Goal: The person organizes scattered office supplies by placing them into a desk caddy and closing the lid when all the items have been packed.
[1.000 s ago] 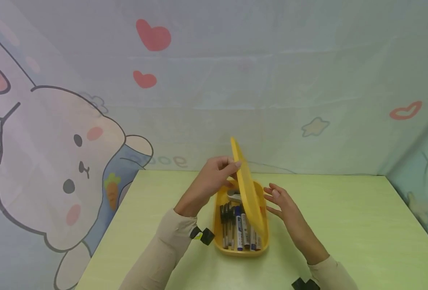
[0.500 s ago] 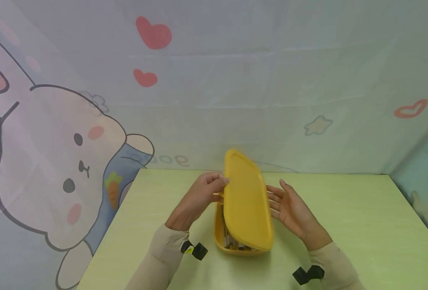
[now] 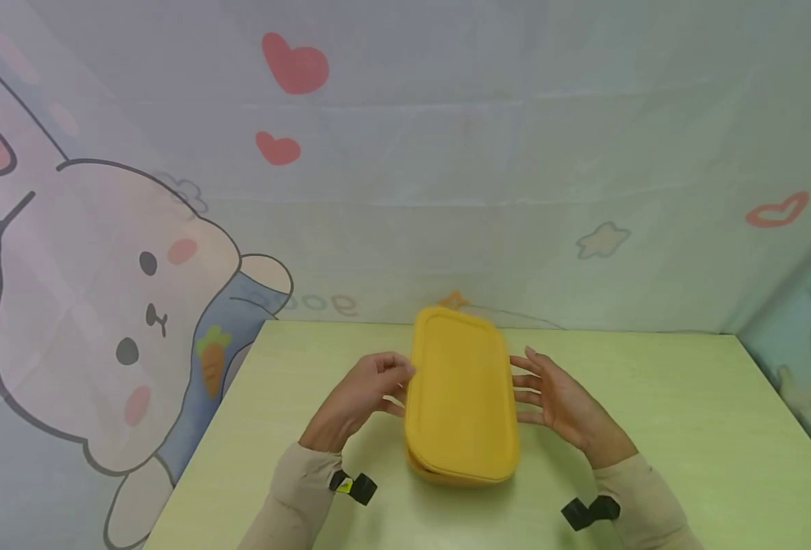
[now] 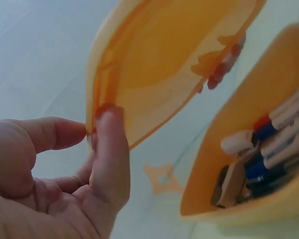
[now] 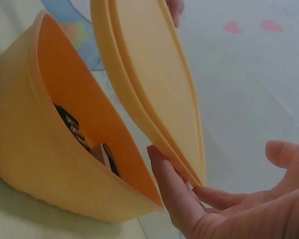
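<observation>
A yellow lid (image 3: 460, 397) is held over a yellow box (image 5: 55, 164), covering most of it in the head view. Both wrist views show a gap between lid and box. The left hand (image 3: 359, 399) pinches the lid's left edge between thumb and fingers. On the opposite side, the right hand (image 3: 572, 409) has its fingers extended against the lid's edge, the thumb held apart. Several marker pens (image 4: 284, 137) lie inside the box, along with a pale, rounded item (image 4: 231, 185) at one end. From the head camera these contents are hidden.
The box rests on a light green-yellow table (image 3: 653, 428). Behind the table hangs a pale backdrop (image 3: 515, 153) printed with a rabbit and hearts. Dark wrist cameras are strapped over both sleeves.
The steeply tilted lid has come down and flattened over the box, hiding the pens from the head view. The left hand lowered with it; the right hand came to the lid's right edge.
</observation>
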Available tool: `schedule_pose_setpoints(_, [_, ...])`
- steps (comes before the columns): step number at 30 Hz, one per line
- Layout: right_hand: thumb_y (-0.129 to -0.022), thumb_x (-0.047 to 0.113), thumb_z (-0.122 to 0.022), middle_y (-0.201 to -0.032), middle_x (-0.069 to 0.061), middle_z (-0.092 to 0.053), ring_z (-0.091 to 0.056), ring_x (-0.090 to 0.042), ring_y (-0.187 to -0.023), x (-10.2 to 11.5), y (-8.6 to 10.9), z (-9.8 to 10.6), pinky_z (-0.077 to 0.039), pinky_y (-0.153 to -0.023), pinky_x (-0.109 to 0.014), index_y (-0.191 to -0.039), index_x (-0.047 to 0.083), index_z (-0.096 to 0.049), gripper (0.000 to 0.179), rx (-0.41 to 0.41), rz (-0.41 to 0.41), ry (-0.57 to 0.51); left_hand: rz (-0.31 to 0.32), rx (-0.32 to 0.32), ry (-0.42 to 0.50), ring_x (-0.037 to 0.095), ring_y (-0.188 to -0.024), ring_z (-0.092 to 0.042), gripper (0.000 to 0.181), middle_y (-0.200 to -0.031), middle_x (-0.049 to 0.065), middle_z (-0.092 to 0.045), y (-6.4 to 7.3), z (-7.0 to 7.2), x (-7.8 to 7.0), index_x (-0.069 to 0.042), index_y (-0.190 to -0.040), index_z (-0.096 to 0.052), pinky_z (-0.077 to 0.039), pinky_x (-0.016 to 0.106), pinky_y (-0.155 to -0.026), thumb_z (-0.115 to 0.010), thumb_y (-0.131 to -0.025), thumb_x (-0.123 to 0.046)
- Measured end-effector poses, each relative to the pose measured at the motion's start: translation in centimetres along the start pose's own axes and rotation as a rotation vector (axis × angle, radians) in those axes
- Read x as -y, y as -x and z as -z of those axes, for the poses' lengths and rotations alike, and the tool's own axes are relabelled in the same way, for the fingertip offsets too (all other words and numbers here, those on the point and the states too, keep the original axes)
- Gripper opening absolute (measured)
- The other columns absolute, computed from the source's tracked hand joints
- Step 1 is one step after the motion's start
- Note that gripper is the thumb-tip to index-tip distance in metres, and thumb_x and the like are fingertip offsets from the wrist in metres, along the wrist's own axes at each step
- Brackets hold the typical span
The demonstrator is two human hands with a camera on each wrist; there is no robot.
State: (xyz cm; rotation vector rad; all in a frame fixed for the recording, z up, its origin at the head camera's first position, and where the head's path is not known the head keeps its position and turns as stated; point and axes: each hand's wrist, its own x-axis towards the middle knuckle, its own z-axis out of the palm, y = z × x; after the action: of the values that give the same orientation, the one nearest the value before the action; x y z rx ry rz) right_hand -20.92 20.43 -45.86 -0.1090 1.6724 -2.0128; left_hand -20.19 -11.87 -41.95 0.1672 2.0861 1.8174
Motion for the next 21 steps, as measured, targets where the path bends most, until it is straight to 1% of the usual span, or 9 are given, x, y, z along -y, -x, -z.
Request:
schedule_pose_setpoints(5, [-0.107, 0.058, -0.037, -0.156, -0.026, -0.036, -0.054, -0.032, -0.13, -0.5, -0.5, 0.1, -0.056, -0.097, -0.043, -0.161, 0.003, -0.023, 0.078, -0.038, -0.001, 0.08, 0.06, -0.072, -0.065, 0.021, -0.076, -0.068, 0.033, -0.096, 0.012, -0.065, -0.4, 0.3, 1.4, -0.001, -0.12, -0.067, -0.062, 0.037, -0.068, -0.057, -0.104, -0.028])
schedule_pose_setpoints(7, [-0.106, 0.056, -0.04, -0.155, -0.024, -0.038, -0.052, -0.033, -0.132, -0.9, -0.6, 0.0, -0.056, -0.097, -0.042, -0.158, 0.001, -0.03, 0.076, -0.071, -0.003, 0.111, 0.08, -0.086, -0.08, 0.022, -0.076, -0.068, 0.036, -0.097, 0.014, -0.065, -0.5, 0.4, 2.0, -0.002, -0.123, -0.067, -0.062, 0.037, -0.069, -0.055, -0.105, -0.031])
schedule_pose_setpoints(10, [-0.106, 0.053, -0.044, -0.151, -0.023, -0.043, -0.05, -0.033, -0.132, -1.3, -0.7, -0.1, -0.056, -0.096, -0.042, -0.152, -0.003, -0.04, 0.072, -0.113, -0.005, 0.145, 0.095, -0.085, -0.093, 0.023, -0.076, -0.069, 0.04, -0.098, 0.016, -0.066, -0.6, 0.5, 2.9, -0.001, -0.125, -0.066, -0.063, 0.038, -0.07, -0.054, -0.105, -0.034])
schedule_pose_setpoints(13, [-0.106, 0.05, -0.047, -0.146, -0.021, -0.047, -0.051, -0.032, -0.13, -1.5, -0.7, -0.3, -0.057, -0.095, -0.042, -0.146, -0.005, -0.047, 0.068, -0.14, -0.009, 0.153, 0.108, -0.084, -0.104, 0.023, -0.077, -0.069, 0.043, -0.099, 0.016, -0.066, -0.6, 0.6, 3.7, 0.0, -0.126, -0.065, -0.063, 0.038, -0.07, -0.052, -0.106, -0.036])
schedule_pose_setpoints(18, [-0.106, 0.048, -0.049, -0.143, -0.021, -0.05, -0.048, -0.035, -0.133, -1.5, -0.5, -0.5, -0.057, -0.095, -0.043, -0.143, -0.006, -0.05, 0.065, -0.144, 0.004, 0.162, 0.13, -0.095, -0.122, 0.024, -0.079, -0.069, 0.047, -0.102, 0.016, -0.066, -0.8, 0.7, 4.7, 0.0, -0.125, -0.065, -0.063, 0.038, -0.071, -0.051, -0.107, -0.04])
schedule_pose_setpoints(21, [-0.106, 0.046, -0.05, -0.142, -0.021, -0.052, -0.048, -0.036, -0.135, -1.5, -0.5, -0.6, -0.057, -0.095, -0.043, -0.141, -0.005, -0.052, 0.063, -0.155, 0.006, 0.175, 0.129, -0.092, -0.148, 0.024, -0.08, -0.069, 0.05, -0.104, 0.016, -0.067, -0.8, 0.6, 5.1, 0.0, -0.128, -0.065, -0.062, 0.038, -0.071, -0.05, -0.106, -0.042])
